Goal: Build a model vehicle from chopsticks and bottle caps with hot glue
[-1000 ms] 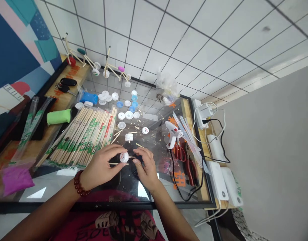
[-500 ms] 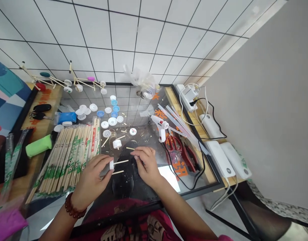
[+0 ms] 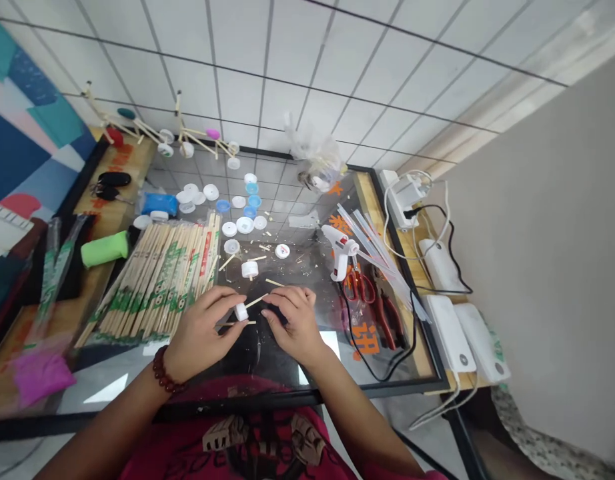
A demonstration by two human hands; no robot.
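Note:
My left hand (image 3: pixel 207 327) pinches a white bottle cap (image 3: pixel 241 311) between thumb and fingertips. A thin wooden stick (image 3: pixel 256 301) juts from the cap toward the right. At its far end are the bent thumb and forefinger of my right hand (image 3: pixel 292 323), closed about the stick's tip. Another short wooden stick (image 3: pixel 245 323) lies just below the cap, partly behind my left thumb. One more stick piece (image 3: pixel 274 283) rests beyond my right fingers. A pair of joined white caps (image 3: pixel 249 269) with a stick stub stands farther back.
Packaged chopsticks (image 3: pixel 152 280) lie at left, with loose white and blue caps (image 3: pixel 245 225) behind. On the right are a glue gun (image 3: pixel 339 250), glue sticks (image 3: pixel 382 257), red scissors (image 3: pixel 360 287), pliers (image 3: pixel 389 317) and cables. Stick models (image 3: pixel 197 137) stand along the wall.
My hands have come together, the right fingers reaching the stick's end. The cap and its stick have tilted upward to the right. The whole view has shifted and turned.

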